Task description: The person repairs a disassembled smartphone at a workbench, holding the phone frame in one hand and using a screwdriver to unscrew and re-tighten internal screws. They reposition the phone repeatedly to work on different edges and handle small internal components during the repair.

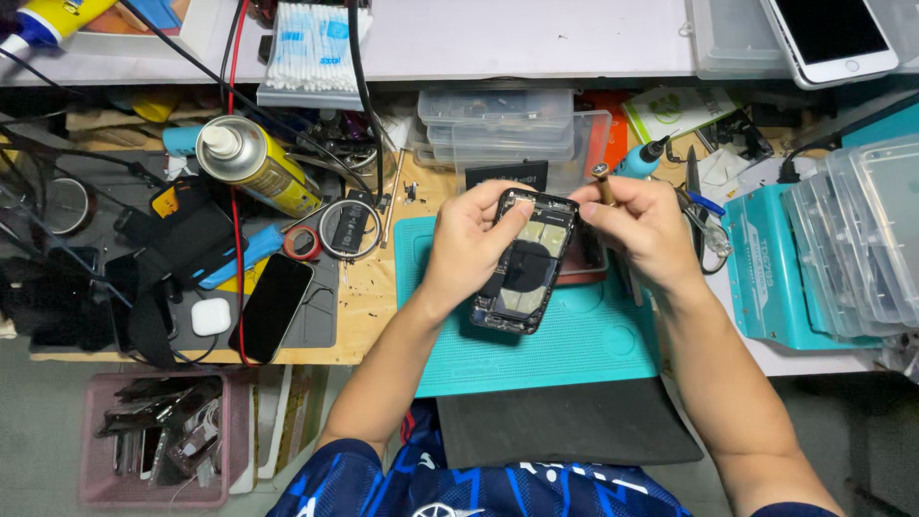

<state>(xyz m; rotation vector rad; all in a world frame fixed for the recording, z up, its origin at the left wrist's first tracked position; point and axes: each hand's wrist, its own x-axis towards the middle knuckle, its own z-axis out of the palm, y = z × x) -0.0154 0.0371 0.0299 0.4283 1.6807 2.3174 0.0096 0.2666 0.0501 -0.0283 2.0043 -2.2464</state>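
Observation:
My left hand [471,239] grips an opened phone body [525,273] by its left edge and holds it tilted over the teal work mat [584,335]. Its black coil and inner parts face up. My right hand [643,225] is closed around a small screwdriver with a brass-coloured handle [604,182], and its fingers rest at the phone's top right corner. The tool's tip is hidden by my fingers.
Stacked clear plastic boxes [498,129] stand behind the mat, and more [866,235] sit on a teal case at right. A yellow spray can [254,163], a black phone [272,306], a white earbud case [210,316] and cables lie at left. A pink basket [158,436] holds parts below.

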